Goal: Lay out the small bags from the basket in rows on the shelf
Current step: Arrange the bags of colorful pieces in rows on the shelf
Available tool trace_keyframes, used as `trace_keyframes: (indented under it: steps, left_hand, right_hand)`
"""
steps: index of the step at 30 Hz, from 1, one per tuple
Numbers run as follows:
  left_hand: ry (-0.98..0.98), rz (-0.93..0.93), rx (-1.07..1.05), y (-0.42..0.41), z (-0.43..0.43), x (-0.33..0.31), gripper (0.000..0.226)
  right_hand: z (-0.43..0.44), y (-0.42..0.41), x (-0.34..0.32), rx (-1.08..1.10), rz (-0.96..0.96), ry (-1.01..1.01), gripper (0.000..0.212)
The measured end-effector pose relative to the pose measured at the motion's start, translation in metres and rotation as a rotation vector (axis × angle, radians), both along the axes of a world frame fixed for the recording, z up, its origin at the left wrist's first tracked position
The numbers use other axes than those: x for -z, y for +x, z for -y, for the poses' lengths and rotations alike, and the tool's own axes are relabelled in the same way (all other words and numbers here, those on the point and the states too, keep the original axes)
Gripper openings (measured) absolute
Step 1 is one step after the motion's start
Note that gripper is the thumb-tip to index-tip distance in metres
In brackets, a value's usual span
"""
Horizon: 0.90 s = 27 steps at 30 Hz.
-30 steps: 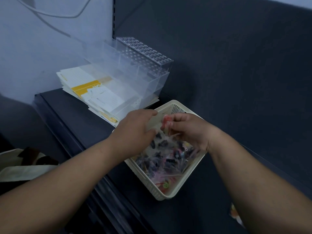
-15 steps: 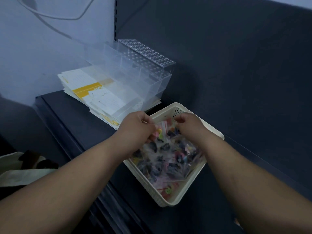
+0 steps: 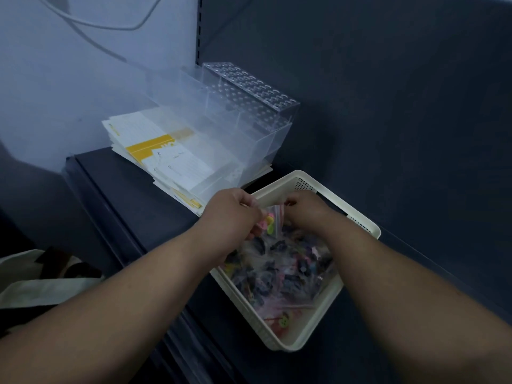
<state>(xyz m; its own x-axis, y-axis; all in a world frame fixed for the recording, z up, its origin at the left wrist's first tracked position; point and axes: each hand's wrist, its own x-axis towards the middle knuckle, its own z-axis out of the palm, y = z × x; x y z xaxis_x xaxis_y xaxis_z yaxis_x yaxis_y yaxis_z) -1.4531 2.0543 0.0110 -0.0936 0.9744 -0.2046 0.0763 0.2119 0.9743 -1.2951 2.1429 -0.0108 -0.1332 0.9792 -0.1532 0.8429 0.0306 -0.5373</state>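
Left grip [image 3: 232, 215] and right grip [image 3: 304, 208] both pinch one blurred small bag [image 3: 273, 219] over the basket [image 3: 303, 182], fingertips hidden.

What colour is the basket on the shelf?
Cream white basket, plain with perforated walls; the head view shows it.

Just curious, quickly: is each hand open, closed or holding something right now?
Left hand: pinches a small bag above the basket.
Right hand: pinches the same bag's top edge.
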Motion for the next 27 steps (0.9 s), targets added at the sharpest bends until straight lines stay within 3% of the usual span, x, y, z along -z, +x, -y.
trace_keyframes:
  steps: [2, 4, 8, 14, 17, 20, 24, 27]
  left_hand:
    - [0.0, 0.0, -0.003, 0.0, 0.001, -0.001, 0.004]
    - [-0.003, -0.002, -0.016, 0.002, 0.001, -0.002, 0.003]
    - [-0.019, 0.025, -0.025, 0.009, 0.004, -0.006, 0.006]
    - [-0.095, 0.193, 0.031, 0.041, 0.014, -0.02, 0.004]
    - [-0.151, 0.291, 0.113, 0.068, 0.024, -0.024, 0.012]
    - [-0.186, 0.318, 0.138, 0.095, 0.034, -0.027, 0.014]
    - [-0.137, 0.219, 0.16, 0.128, 0.048, -0.028, 0.017]
    - [-0.025, 0.181, 0.143, 0.15, 0.06, -0.03, 0.019]
  right_hand:
    - [0.01, 0.003, -0.01, 0.093, -0.411, -0.116, 0.012]
    - [0.02, 0.007, -0.022, 0.127, -0.642, -0.186, 0.016]
    - [0.043, 0.02, -0.046, 0.089, -0.946, -0.304, 0.019]
    - [0.089, 0.057, -0.066, 0.118, -1.242, -0.435, 0.025]
    - [0.113, 0.075, -0.072, 0.123, -1.272, -0.423, 0.024]
    - [0.137, 0.094, -0.075, 0.202, -1.214, -0.269, 0.003]
    - [0.17, 0.123, -0.072, 0.378, -1.055, -0.103, 0.018]
    - [0.194, 0.142, -0.068, 0.439, -1.094, -0.048, 0.018]
